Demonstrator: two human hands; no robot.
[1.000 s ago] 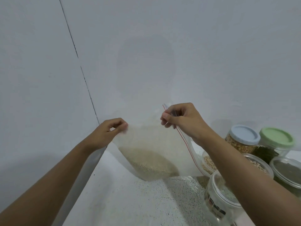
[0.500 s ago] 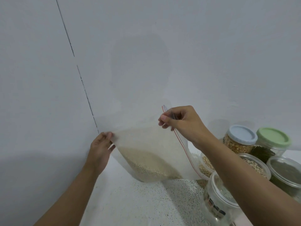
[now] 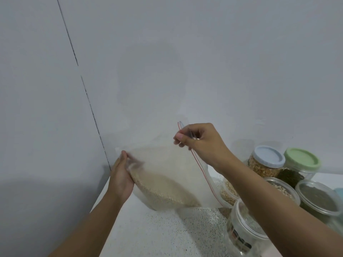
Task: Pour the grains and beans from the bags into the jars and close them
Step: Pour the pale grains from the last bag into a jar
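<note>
Right hand pinches the zip edge of the grain bag; left hand, fingers flat, cradles its base above the back-left corner of the bench. Aim the mouth over the open jar and tip slowly.

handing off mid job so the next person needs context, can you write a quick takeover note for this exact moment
Left grip: rests against the bag, low on its left side; its hold is blurred.
Right grip: pinches the bag's red zip edge, holding it tilted above the counter.
Done: blue-lidded jar and green-lidded jar are filled and closed.
Left: pour the bag's pale grains, probably into the near open jar; lid it and the other open jars.
</note>
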